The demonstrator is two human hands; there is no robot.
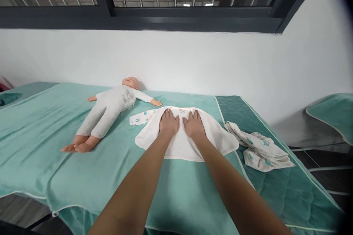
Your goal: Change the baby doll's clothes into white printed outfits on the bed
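Observation:
A white baby top (pixel 184 147) is spread out on the green bed cover, its plain inner side up and a small printed label near the neck. One patterned sleeve (pixel 139 118) sticks out at its left. My left hand (pixel 168 122) lies flat on the left part of the top, fingers stretched toward the neckline. On the right part rests my right hand (pixel 194 124), also flat with the fingers apart. To the left a baby doll (pixel 113 104) in a white cloth body lies on its back, head toward the wall.
Crumpled patterned baby clothing (pixel 261 150) lies on the darker quilted mat (pixel 289 191) at the right. The green cover (pixel 82 180) drapes over the bed's front edge. Behind stands a white wall (pixel 176 62) under a dark-framed barred window (pixel 193 18). Another green-covered surface (pixel 333 114) is at far right.

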